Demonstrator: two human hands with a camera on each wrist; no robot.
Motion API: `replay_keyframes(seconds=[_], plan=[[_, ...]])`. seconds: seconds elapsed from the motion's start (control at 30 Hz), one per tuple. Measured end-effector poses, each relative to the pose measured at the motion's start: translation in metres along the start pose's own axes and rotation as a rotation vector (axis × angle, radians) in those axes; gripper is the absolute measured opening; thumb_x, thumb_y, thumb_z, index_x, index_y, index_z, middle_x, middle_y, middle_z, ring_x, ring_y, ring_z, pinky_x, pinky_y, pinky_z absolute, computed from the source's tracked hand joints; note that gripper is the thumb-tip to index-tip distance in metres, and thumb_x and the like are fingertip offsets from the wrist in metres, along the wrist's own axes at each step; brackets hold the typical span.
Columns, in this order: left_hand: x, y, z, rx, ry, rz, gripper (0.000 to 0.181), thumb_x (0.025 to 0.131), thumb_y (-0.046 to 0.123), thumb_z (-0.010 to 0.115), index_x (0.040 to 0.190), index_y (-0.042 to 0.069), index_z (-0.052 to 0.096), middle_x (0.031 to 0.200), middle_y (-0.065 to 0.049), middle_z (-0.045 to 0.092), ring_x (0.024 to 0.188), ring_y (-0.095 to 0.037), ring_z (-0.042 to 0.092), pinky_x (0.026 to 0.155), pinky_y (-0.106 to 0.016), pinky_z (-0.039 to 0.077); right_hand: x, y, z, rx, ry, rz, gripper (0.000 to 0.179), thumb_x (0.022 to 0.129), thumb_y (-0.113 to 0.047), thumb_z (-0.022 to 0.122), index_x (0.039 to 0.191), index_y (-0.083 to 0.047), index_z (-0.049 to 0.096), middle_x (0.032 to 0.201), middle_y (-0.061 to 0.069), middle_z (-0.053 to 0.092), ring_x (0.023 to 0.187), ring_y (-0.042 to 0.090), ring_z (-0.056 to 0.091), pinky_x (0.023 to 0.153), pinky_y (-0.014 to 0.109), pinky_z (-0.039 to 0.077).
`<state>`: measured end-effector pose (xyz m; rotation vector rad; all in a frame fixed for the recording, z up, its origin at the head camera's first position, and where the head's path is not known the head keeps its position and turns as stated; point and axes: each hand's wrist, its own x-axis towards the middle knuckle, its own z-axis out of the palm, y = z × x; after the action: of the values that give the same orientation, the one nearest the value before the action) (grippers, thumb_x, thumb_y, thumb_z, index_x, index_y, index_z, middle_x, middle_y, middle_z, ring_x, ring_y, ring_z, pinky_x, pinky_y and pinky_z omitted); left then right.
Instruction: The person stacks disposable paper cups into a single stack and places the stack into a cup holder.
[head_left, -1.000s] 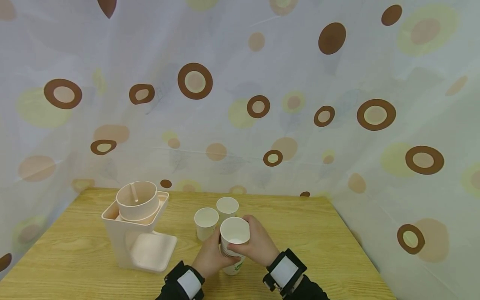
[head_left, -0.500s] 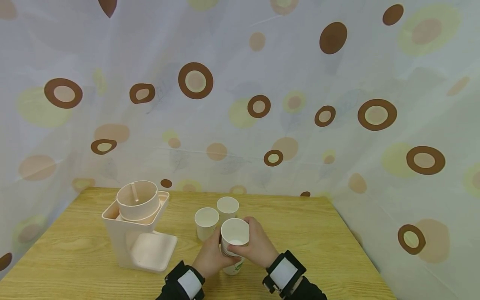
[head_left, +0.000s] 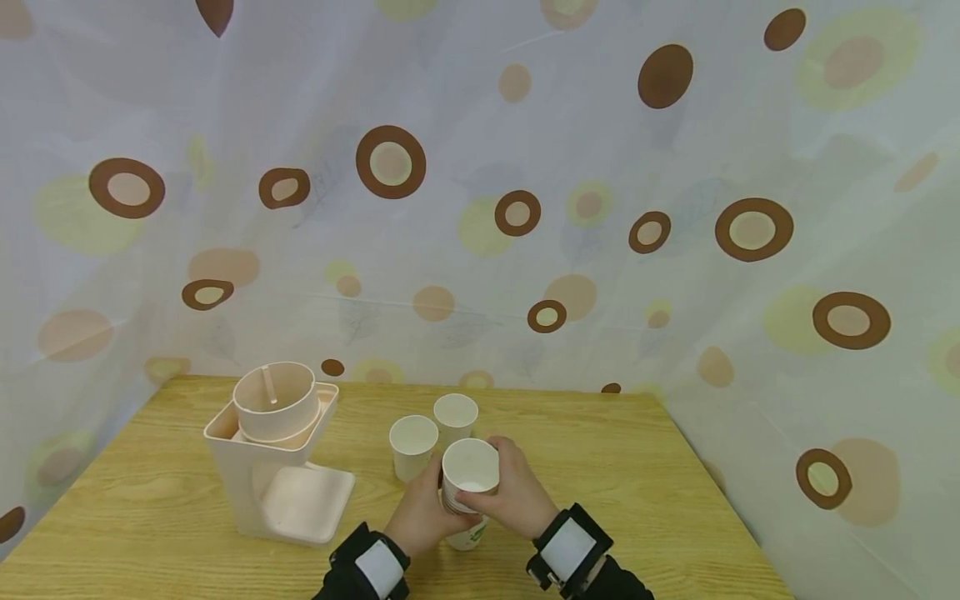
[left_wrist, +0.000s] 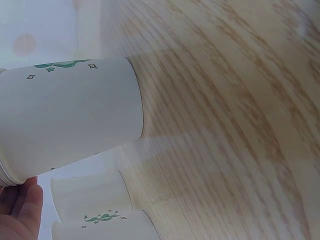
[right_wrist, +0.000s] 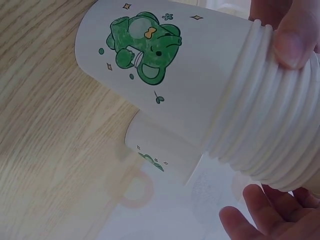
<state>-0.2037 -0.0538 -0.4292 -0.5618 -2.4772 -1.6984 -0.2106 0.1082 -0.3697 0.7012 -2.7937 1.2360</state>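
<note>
A stack of nested white paper cups stands between my two hands over the table. My left hand holds the stack from the left, while my right hand grips it on the right near the top rim, thumb at the front. Several close-set rims and a green cartoon animal print show in the right wrist view. The lowest cup reaches down to the wood in the left wrist view. Behind the stack, two white paper cups stand upright. Part of the stack's side is hidden by my fingers.
On the left of the wooden table stands a cream-coloured plastic appliance with a round open container on top and a flat base plate. A dotted white sheet hangs behind and beside the table.
The top of the stack and my right hand have sunk very slightly. My left hand keeps its hold, and the other cups and the appliance stay in place.
</note>
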Motion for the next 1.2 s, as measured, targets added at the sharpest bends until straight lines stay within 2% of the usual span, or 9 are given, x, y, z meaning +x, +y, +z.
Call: replay_keyframes(seconds=[0.37,0.7,0.97,1.07,1.2], plan=[[0.000,-0.001,0.000,0.025,0.006,0.001,0.079,0.069,0.024,0.081,0.130,0.000,0.038,0.125,-0.017,0.054,0.114,-0.031,0.054,0.091,-0.049,0.046,0.000,0.004,0.002,0.010,-0.023,0.023,0.076,0.075,-0.031,0.076,0.125,0.009,0.036,0.114,0.020,0.048,0.102,0.028,0.052,0.080,0.042,0.048],[0.000,-0.003,0.000,0.003,0.002,0.004,0.074,0.070,0.025,0.081,0.128,0.001,0.040,0.125,-0.015,0.055,0.114,-0.031,0.054,0.092,-0.048,0.046,-0.001,0.007,0.004,0.007,-0.023,0.014,0.077,0.075,-0.031,0.077,0.126,0.010,0.036,0.114,0.021,0.048,0.102,0.029,0.052,0.081,0.044,0.047],[-0.001,0.001,0.000,-0.007,0.001,-0.008,0.072,0.070,0.024,0.081,0.125,0.000,0.041,0.123,-0.015,0.055,0.113,-0.030,0.054,0.092,-0.047,0.046,-0.004,0.010,0.006,0.011,-0.041,-0.002,0.076,0.082,-0.035,0.070,0.129,0.011,0.033,0.119,0.023,0.045,0.106,0.031,0.049,0.083,0.046,0.046],[-0.001,0.001,0.000,0.006,0.009,-0.010,0.072,0.069,0.023,0.081,0.124,0.000,0.042,0.122,-0.015,0.056,0.112,-0.031,0.054,0.092,-0.048,0.046,-0.004,0.013,0.005,0.051,-0.069,-0.013,0.075,0.084,-0.036,0.067,0.131,0.009,0.032,0.122,0.024,0.045,0.109,0.033,0.049,0.086,0.049,0.046],[0.000,0.000,0.001,0.014,0.010,-0.004,0.073,0.070,0.026,0.082,0.124,0.000,0.041,0.122,-0.015,0.056,0.114,-0.032,0.054,0.095,-0.052,0.044,-0.009,0.026,0.002,0.167,-0.151,0.007,0.074,0.088,-0.034,0.063,0.139,0.006,0.026,0.134,0.023,0.042,0.121,0.037,0.044,0.095,0.055,0.040]])
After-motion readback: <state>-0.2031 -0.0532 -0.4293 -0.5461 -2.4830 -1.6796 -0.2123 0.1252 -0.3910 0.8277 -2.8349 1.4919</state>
